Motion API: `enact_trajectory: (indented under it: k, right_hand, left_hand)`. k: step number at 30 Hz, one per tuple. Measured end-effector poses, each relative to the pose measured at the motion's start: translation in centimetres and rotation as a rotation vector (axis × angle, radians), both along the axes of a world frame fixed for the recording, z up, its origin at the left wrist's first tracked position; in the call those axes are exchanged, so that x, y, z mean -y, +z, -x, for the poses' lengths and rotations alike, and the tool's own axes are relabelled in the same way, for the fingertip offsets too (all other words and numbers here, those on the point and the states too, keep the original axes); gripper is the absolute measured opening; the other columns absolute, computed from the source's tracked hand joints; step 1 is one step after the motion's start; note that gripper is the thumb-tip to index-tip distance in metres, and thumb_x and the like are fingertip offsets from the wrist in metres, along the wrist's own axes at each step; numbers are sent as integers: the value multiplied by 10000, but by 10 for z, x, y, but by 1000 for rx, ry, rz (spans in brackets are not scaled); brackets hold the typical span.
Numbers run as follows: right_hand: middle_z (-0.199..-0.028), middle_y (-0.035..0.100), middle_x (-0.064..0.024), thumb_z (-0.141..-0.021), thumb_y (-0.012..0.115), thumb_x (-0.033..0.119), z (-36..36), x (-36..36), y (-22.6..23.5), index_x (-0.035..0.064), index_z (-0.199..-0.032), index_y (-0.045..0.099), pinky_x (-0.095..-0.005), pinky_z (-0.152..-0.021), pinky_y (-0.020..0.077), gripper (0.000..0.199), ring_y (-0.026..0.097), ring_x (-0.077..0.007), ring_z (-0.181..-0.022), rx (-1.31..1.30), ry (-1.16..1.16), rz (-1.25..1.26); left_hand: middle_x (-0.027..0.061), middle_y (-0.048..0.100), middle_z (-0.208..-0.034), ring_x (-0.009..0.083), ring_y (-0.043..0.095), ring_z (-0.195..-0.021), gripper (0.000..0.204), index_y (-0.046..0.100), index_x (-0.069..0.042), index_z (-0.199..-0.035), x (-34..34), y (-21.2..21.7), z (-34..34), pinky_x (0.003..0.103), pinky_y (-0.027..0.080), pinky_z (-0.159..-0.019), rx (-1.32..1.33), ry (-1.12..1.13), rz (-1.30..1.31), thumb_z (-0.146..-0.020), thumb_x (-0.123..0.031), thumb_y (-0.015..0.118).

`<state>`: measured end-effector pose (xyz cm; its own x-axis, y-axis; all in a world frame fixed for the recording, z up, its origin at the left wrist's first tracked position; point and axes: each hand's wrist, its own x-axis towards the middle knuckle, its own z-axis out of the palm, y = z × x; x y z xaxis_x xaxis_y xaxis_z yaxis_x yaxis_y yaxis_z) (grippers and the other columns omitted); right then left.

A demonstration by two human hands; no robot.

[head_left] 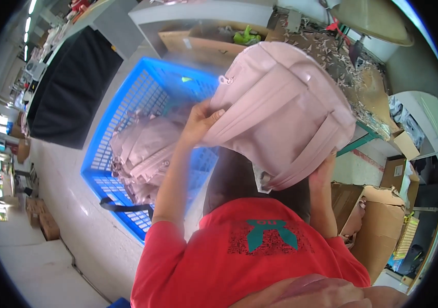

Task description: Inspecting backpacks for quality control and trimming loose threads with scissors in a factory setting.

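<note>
A person in a red shirt (239, 256) stands right in front of me, seen from above and behind. That person's two hands hold a pale pink backpack (286, 108) up over their dark hair, one hand (201, 120) on its left edge and the other (321, 172) under its lower right. A blurred skin-coloured shape (311, 293) lies along the lower edge, very close to the camera. It seems to be my own hand or forearm, and I cannot tell which side it belongs to. It holds nothing that I can see.
A blue plastic crate (126, 108) with several more pink bags (142, 149) stands on the pale floor at the left. Beyond are a cardboard box (203, 43) and a worktable littered with scraps (342, 61). An open carton (378, 226) stands at the right.
</note>
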<state>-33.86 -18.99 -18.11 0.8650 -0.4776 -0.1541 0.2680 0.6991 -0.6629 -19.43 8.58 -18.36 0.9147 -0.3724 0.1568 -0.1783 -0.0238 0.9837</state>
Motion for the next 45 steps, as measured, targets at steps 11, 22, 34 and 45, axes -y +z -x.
enact_trajectory:
  k: [11,22,34,45]
  right_hand:
    - [-940,564,-105,-780,542,230,-19,57,60,-18,-1080,484,-247,-621,459,393,551,-130,-764,234,516,411]
    - [-637,577,-11,-802,562,154,-62,21,36,23,-755,588,-200,-441,386,142,487,-49,-505,-53,139,266]
    - [-850,595,-43,-815,551,156,-78,4,18,2,-909,559,-227,-625,448,181,555,-89,-713,73,-90,-69]
    - [-887,579,-57,-825,535,173,-77,3,4,-11,-968,517,-241,-651,453,234,556,-105,-750,71,-103,-86]
  left_hand:
    - [-43,588,-750,24,483,-652,155,625,-1,-868,44,149,-79,175,400,-603,215,-276,-372,-750,-92,582]
    - [102,628,-762,202,586,-696,314,614,-21,-905,133,193,-157,289,436,-683,687,-153,-867,-703,-261,624]
    - [120,572,-1016,281,514,-980,436,586,-116,-1013,192,201,-175,366,383,-850,852,-163,-1178,-685,-403,594]
    - [129,573,-1004,247,533,-955,395,577,-66,-1009,207,205,-154,317,397,-830,934,-118,-1131,-698,-305,621]
